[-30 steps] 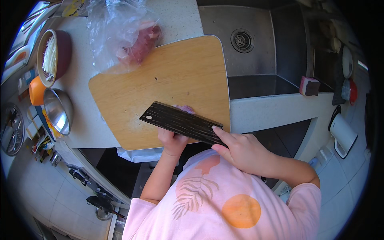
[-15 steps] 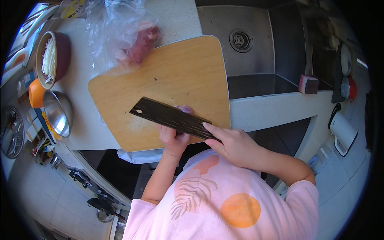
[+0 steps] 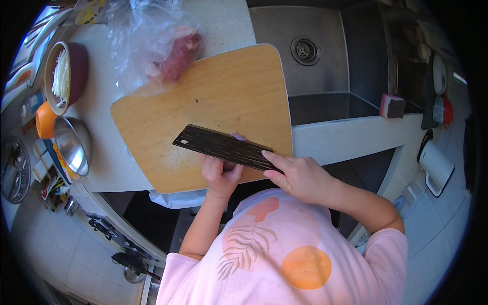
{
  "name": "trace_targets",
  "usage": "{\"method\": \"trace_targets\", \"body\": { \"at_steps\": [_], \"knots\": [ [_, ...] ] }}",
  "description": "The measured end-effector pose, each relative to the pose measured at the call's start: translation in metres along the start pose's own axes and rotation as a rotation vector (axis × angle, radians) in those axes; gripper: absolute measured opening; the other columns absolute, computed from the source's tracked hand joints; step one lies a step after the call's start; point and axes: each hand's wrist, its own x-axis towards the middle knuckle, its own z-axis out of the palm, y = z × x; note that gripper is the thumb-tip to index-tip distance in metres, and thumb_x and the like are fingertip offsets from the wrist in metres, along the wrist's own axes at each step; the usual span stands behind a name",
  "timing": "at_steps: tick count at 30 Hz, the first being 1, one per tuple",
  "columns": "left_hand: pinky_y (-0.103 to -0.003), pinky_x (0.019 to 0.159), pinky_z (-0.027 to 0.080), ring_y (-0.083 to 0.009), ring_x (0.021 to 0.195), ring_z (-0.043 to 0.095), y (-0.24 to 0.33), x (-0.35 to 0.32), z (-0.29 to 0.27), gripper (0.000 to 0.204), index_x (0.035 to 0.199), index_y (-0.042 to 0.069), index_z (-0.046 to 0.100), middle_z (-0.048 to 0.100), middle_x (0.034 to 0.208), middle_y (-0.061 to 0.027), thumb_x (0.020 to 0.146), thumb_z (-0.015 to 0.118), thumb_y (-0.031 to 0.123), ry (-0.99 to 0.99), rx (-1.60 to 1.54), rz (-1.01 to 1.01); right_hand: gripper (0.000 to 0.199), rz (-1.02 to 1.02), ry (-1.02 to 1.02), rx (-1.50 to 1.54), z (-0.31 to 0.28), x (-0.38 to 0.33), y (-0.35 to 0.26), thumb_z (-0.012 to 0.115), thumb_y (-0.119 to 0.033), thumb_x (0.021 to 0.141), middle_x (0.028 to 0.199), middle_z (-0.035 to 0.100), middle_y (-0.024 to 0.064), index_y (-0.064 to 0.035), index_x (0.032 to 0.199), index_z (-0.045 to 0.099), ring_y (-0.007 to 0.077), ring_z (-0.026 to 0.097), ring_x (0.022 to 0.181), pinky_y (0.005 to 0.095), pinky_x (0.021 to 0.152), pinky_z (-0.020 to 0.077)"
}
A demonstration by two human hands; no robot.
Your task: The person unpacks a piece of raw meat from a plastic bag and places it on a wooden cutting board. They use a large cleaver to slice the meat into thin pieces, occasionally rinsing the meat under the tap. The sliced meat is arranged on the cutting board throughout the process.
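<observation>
Head view shows the right hand (image 3: 300,175) with its fingers closed around the handle end of a wide dark cleaver blade (image 3: 221,147). The blade runs long, out to the left of those fingers. The left hand (image 3: 219,175) is just under the blade, its fingers curled on a small pink piece of meat (image 3: 238,136) on the wooden cutting board (image 3: 203,101).

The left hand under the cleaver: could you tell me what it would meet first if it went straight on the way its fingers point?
The left hand points up the wooden cutting board; likely first the small pink meat piece by the dark cleaver, though depth is unclear.
</observation>
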Motion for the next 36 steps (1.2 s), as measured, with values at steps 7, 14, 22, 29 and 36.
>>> {"method": "trace_targets", "body": {
  "at_steps": [7,14,22,29,36],
  "knots": [
    [-0.038,0.087,0.044,-0.0284,0.091,0.064,-0.001,-0.007,0.002,0.033,0.096,0.004,0.068,0.069,0.095,-0.0101,0.064,0.076,0.007,-0.004,0.015,-0.016,0.046,0.097,-0.129,0.008,-0.013,-0.012,-0.014,0.059,-0.028,0.089,0.088,0.064,0.0222,0.0026,0.123,0.051,0.0387,0.063,0.073,0.0414,0.064,0.0521],
    [-0.037,0.084,0.045,-0.0275,0.087,0.065,0.002,0.001,0.003,0.032,0.094,0.004,0.067,0.069,0.094,-0.0105,0.063,0.075,0.006,-0.014,-0.047,-0.028,0.049,0.044,-0.04,-0.097,-0.004,-0.008,-0.011,0.058,-0.036,0.089,0.07,0.062,0.0201,0.0032,0.119,0.055,0.0347,0.063,0.059,0.0409,0.053,0.0519],
    [-0.041,0.081,0.045,-0.0349,0.083,0.057,0.002,0.001,0.004,0.031,0.09,0.002,0.065,0.064,0.082,-0.0114,0.061,0.078,0.005,0.034,0.048,-0.008,0.045,0.049,0.011,0.062,0.002,-0.006,-0.004,0.058,-0.032,0.09,0.077,0.064,0.0204,0.0031,0.118,0.054,0.0376,0.064,0.066,0.0428,0.058,0.0522],
    [-0.042,0.081,0.045,-0.0355,0.084,0.058,0.004,0.003,0.006,0.031,0.091,0.002,0.065,0.064,0.085,-0.0132,0.062,0.077,0.005,0.061,0.005,0.0,0.045,-0.009,0.092,0.094,0.022,0.01,0.0,0.058,-0.032,0.089,0.078,0.065,0.0198,0.0025,0.116,0.055,0.037,0.064,0.067,0.0424,0.058,0.0529],
    [-0.046,0.087,0.042,-0.0352,0.092,0.057,-0.002,-0.003,-0.011,0.032,0.09,0.005,0.06,0.064,0.093,-0.0126,0.063,0.076,0.007,-0.032,0.018,-0.007,0.038,-0.079,0.129,0.034,0.015,0.024,-0.001,0.053,-0.033,0.093,0.081,0.065,0.0206,0.0017,0.108,0.06,0.0347,0.065,0.071,0.0386,0.06,0.0527]
  ]
}}
